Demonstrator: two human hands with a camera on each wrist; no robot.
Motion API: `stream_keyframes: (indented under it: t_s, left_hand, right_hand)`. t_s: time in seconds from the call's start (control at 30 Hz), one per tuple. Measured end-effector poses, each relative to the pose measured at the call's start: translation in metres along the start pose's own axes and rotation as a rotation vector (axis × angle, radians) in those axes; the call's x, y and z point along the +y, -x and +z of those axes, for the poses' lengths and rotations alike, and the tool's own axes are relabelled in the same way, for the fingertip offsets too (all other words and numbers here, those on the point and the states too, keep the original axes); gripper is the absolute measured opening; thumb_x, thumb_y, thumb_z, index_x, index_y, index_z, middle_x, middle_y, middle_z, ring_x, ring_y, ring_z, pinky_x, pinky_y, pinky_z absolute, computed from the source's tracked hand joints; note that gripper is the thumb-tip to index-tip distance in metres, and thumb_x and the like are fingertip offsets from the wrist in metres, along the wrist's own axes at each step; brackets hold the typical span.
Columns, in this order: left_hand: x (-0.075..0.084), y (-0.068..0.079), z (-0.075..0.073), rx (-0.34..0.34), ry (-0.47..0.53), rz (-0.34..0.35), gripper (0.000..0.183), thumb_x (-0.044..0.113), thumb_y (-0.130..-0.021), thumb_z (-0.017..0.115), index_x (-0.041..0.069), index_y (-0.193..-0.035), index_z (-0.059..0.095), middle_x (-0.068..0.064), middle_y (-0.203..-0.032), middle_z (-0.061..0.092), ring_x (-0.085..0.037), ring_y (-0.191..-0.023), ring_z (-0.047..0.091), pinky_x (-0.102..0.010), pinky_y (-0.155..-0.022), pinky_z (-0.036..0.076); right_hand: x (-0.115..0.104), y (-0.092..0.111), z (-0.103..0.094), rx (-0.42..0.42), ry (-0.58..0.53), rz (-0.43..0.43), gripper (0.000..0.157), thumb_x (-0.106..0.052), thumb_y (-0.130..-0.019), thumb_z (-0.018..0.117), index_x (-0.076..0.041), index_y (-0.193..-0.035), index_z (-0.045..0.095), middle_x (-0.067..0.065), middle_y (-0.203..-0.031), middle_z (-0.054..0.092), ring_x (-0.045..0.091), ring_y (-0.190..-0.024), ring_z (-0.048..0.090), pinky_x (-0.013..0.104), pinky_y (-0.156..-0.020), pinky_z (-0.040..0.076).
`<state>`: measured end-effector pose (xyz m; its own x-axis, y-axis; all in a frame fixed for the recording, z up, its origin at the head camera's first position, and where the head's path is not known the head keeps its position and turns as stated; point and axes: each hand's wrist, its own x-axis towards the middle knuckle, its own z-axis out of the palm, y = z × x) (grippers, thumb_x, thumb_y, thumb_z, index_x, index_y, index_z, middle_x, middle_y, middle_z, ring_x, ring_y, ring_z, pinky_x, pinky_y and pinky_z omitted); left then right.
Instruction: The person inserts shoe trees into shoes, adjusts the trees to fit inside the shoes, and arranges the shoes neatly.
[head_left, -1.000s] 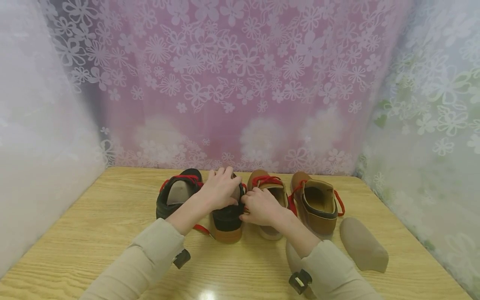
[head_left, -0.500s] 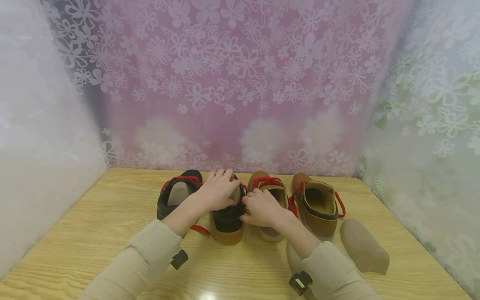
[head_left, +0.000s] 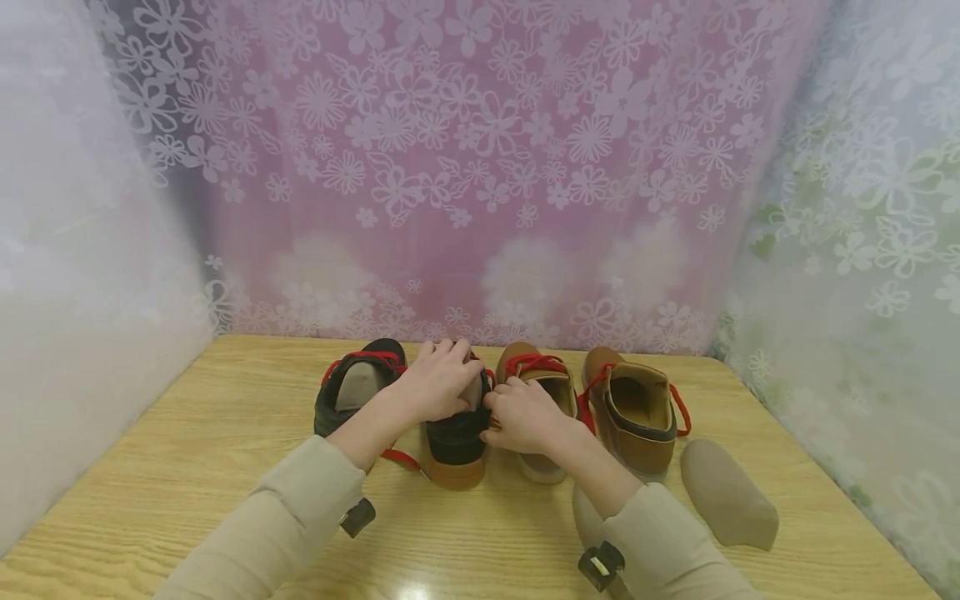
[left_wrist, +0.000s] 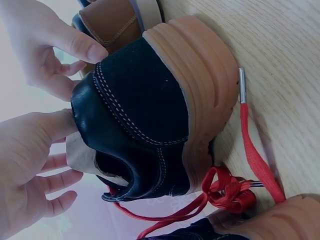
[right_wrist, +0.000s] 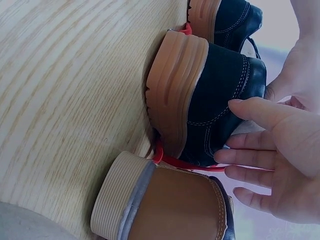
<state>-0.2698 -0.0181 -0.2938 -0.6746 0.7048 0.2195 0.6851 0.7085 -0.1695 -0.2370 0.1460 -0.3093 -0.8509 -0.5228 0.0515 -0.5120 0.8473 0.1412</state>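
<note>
In the head view my left hand reaches over the opening of the second black shoe. A beige shoe insert sits partly inside that opening, between my left thumb and fingers in the left wrist view. My right hand holds the same shoe at its heel and side; the right wrist view shows the thumb on the heel and the fingers along the collar. Left of it, another black shoe with red laces has a beige insert inside. The left fingertips are partly hidden in the head view.
Two brown shoes with red laces stand to the right, a nearer one and a farther one. A loose beige insert lies on the wooden table; another is partly under my right forearm. Floral curtains surround the table.
Both hands stay at the second black shoe with almost no movement. The whole view has shifted very slightly.
</note>
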Motion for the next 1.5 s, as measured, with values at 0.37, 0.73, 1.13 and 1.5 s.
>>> stream_keyframes:
  t_s: [0.37, 0.73, 1.13, 1.5]
  left_hand:
    - [-0.002, -0.003, 0.006, 0.029, -0.021, 0.037, 0.046, 0.036, -0.075, 0.077, 0.014, -0.112, 0.061, -0.009, -0.109, 0.048, -0.029, -0.099, 0.048, -0.046, -0.082, 0.039]
    - [-0.010, -0.008, 0.008, -0.007, -0.020, 0.125, 0.049, 0.035, -0.079, 0.073, 0.011, -0.120, 0.060, -0.010, -0.110, 0.048, -0.026, -0.097, 0.049, -0.041, -0.083, 0.043]
    - [-0.009, -0.009, 0.003, -0.054, 0.004, 0.134, 0.037, 0.022, -0.085, 0.068, 0.015, -0.120, 0.062, -0.008, -0.110, 0.051, -0.026, -0.094, 0.054, -0.039, -0.080, 0.045]
    - [-0.007, -0.007, 0.011, -0.003, -0.024, 0.140, 0.037, 0.022, -0.084, 0.067, 0.017, -0.120, 0.060, -0.009, -0.112, 0.051, -0.026, -0.092, 0.056, -0.045, -0.080, 0.044]
  right_hand:
    - [0.001, -0.001, 0.000, 0.033, 0.011, -0.040, 0.029, -0.037, -0.078, 0.071, -0.010, -0.087, 0.065, 0.000, -0.083, 0.060, 0.022, -0.083, 0.051, 0.038, -0.072, 0.043]
    - [0.003, -0.002, 0.000, 0.004, 0.020, -0.025, 0.032, -0.038, -0.079, 0.070, -0.011, -0.095, 0.067, 0.000, -0.090, 0.062, 0.022, -0.088, 0.052, 0.038, -0.076, 0.044]
    - [0.002, -0.001, 0.001, 0.018, -0.004, -0.033, 0.025, -0.037, -0.079, 0.071, -0.013, -0.084, 0.064, 0.000, -0.085, 0.060, 0.022, -0.083, 0.050, 0.037, -0.070, 0.041]
    - [0.002, 0.000, 0.000, 0.019, -0.005, -0.026, 0.024, -0.036, -0.079, 0.070, -0.014, -0.083, 0.063, -0.002, -0.083, 0.058, 0.021, -0.082, 0.050, 0.037, -0.069, 0.041]
